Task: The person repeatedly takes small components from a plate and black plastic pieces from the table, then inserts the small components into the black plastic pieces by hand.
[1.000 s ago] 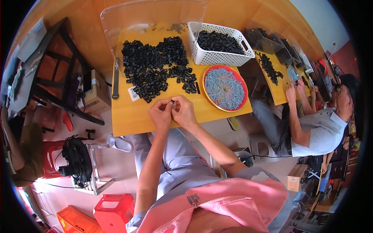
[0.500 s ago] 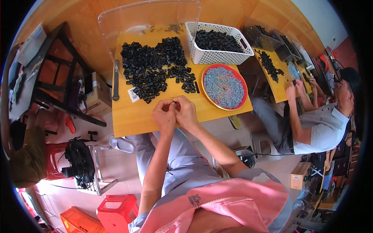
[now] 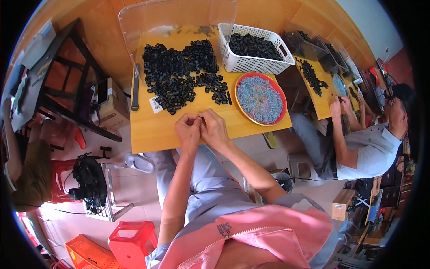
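My left hand (image 3: 187,128) and my right hand (image 3: 214,128) meet at the near edge of the yellow table (image 3: 156,134). Both are closed, fingertips pinched together; whatever small thing they grip is hidden by the fingers. Just beyond them spreads a heap of small black plastic pieces (image 3: 172,67), with a looser group (image 3: 214,87) to its right. To the right of my right hand lies a round red plate with a yellow rim (image 3: 239,109), filled with small blue-grey pieces (image 3: 260,98).
A white perforated basket (image 3: 255,66) of black pieces stands at the back right, beside a clear plastic screen (image 3: 134,40). A dark strap-like tool (image 3: 135,92) lies along the table's left edge. On the right, another person (image 3: 367,150) works at a second yellow table (image 3: 320,105).
The view has shifted slightly. My hands stay pinched together in nearly the same place. At the far left, another person's arm has come into view.
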Tool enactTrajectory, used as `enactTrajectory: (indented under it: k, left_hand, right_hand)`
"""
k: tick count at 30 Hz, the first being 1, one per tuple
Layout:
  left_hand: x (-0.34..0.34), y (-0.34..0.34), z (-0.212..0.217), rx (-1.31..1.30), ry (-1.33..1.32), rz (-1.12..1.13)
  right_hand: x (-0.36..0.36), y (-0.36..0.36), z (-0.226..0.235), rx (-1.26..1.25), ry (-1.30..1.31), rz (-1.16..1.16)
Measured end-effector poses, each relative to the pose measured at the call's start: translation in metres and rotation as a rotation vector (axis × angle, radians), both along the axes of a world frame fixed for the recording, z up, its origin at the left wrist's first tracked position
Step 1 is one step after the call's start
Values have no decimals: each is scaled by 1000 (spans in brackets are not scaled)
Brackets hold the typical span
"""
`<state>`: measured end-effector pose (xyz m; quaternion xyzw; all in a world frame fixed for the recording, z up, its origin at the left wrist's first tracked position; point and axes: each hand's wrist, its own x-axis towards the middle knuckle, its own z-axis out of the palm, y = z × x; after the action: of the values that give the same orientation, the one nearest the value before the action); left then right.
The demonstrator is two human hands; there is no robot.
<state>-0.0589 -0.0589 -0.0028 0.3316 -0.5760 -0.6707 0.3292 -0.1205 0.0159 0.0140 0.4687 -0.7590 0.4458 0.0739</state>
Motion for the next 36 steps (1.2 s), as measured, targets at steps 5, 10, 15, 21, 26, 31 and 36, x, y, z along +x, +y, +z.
enactTrajectory:
  k: [5,10,15,21,26,31,36]
  left_hand:
    - [4,3,0,-54,15,36]
    - [9,12,-9,-367,-13,73]
    - [4,16,-5,-447,20,90]
    - [9,15,-13,-479,-2,82]
    - [11,13,-6,-502,-23,105]
    - [7,14,-6,-479,27,81]
    - [7,15,-8,-465,10,75]
  right_hand:
    - [-10,12,20,13,23,-21]
    - [-88,22,77,-148,279,-230]
    - [-183,6,107,-125,427,-282]
    - [-178,34,78,67,382,-321]
    - [-147,84,31,543,189,-302]
    - [-153,98,11,483,-32,-326]
    - [-171,108,-1,292,-306,-224]
